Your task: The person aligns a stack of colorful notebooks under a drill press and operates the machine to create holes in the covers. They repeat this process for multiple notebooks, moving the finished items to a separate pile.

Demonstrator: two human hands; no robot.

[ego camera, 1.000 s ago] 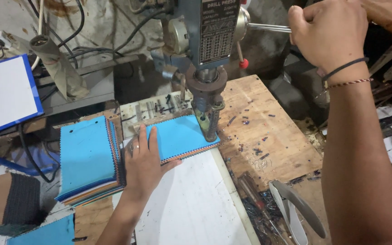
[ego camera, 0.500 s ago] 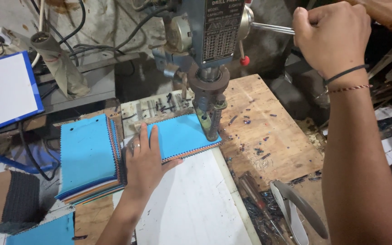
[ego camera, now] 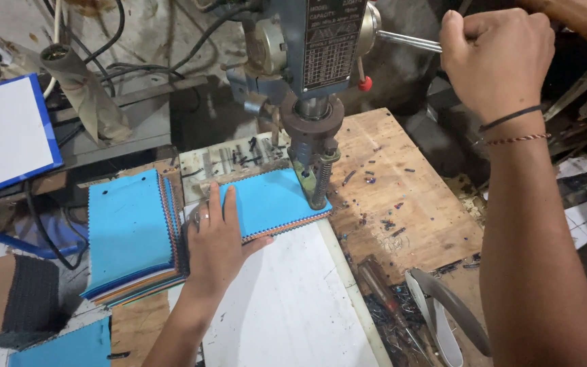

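Lower centre of the frame, the left hand presses flat, fingers spread, on a soft, limp stack of blue fabric swatches on the counter; best pinned near the drill. Upper right, the right hand fists the lever.

Blue swatch stack: matt cloth, pinked edges. Drill press: dull painted metal. Surface: rough scarred wood. Feed lever: shiny steel.
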